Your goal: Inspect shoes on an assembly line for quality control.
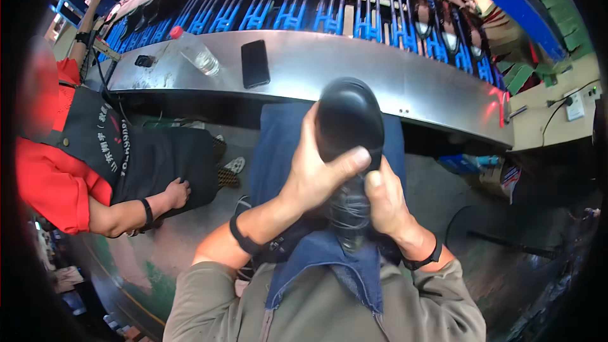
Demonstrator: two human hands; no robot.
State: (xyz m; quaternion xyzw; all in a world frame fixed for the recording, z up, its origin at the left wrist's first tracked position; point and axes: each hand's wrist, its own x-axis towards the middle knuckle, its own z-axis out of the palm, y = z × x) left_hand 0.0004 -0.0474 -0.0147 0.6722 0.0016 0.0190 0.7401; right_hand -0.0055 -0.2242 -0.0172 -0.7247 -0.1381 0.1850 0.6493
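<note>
I hold a black shoe [348,114] above my lap, its smooth rounded toe pointing away from me. The end nearer me looks wrapped in clear, crinkled plastic [349,209]. My left hand [316,174] is wrapped round the left side of the shoe, with the thumb laid across its top. My right hand [387,201] grips the right side farther back, its thumb on the upper. A dark blue apron [316,259] covers my front and lap beneath the shoe.
A steel ledge [304,57] runs across ahead, bearing a bottle [199,54], a phone [255,63] and a small black item [144,61]. Behind it are blue conveyor racks [294,6], with dark shoes [448,25] at right. A co-worker's hand [178,194] rests at left.
</note>
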